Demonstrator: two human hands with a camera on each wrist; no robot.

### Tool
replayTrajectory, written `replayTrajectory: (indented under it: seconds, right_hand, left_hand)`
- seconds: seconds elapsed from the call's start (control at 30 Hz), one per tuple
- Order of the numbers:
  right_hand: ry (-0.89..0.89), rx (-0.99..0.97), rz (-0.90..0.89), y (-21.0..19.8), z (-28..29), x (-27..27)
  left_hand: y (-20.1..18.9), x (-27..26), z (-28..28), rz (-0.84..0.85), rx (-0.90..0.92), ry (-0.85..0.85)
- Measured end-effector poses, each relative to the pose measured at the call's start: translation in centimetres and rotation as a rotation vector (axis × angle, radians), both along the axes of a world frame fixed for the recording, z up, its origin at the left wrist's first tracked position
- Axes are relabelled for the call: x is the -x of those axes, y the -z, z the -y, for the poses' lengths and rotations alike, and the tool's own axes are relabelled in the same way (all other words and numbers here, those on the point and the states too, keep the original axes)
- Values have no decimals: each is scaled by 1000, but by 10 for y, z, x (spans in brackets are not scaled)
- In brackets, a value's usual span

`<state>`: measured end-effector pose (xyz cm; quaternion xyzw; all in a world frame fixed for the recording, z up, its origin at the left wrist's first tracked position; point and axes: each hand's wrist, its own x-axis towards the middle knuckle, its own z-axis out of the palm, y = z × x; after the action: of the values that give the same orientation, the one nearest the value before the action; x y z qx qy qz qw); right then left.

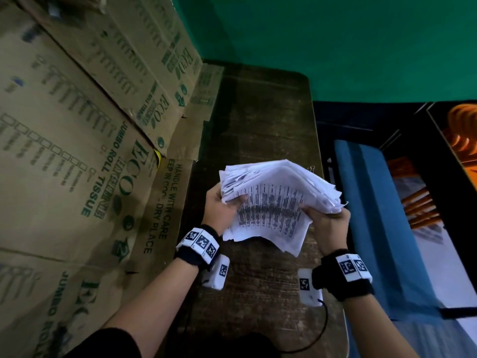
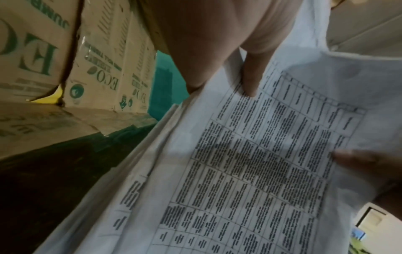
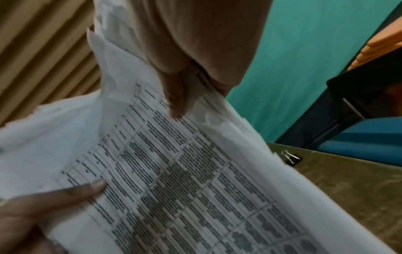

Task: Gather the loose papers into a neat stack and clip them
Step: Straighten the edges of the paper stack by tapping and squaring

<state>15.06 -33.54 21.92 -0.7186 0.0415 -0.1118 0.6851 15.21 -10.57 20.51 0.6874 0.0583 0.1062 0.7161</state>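
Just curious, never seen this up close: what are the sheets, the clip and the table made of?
Sheets: thin white printed paper, matte; edges creased and bending. Clip: looks like a black body with shiny wire handles, probably metal. Table: dark brown, worn and grainy, possibly wood.

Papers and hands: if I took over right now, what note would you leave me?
Left hand: grips the left edge of the papers, thumb on top.
Right hand: grips the right edge, thumb on top.
The papers are held up over the table, gathered but ragged, edges not lined up.
The binder clip lies on the table near its right edge, untouched.
Done: papers picked up together.
Left: square the edges, then clip them.
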Motion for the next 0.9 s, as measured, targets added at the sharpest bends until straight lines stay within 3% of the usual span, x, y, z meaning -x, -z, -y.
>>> replayTrajectory:
  seconds: [0.07,0.23,0.37,0.57,0.7,0.8,0.9]
  right_hand:
    - [-14,-19,38,-7,0,1]
    - [-215,85,-153,22,11,0]
    - [-287,55,-164,35,3,3]
    - [-20,16,-114,22,-16,-1]
    - [-108,100,49,-9,-6,-11]
    - [-247,264,43,-23,-2,-22]
    - [-328,579,59,-20,-4,-36]
  left_hand:
    - [-2,1,-4,34,13,-5]
    - [12,5,-15,-66,39,24]
    - [14,3,-18,-99,22,-6]
    - [8,4,-16,-106,67,-23]
    - [16,7,-48,-80,63,-2]
    - [11,6,-67,-75,-198,-36]
    - [-11,3,-60,-15,-568,162]
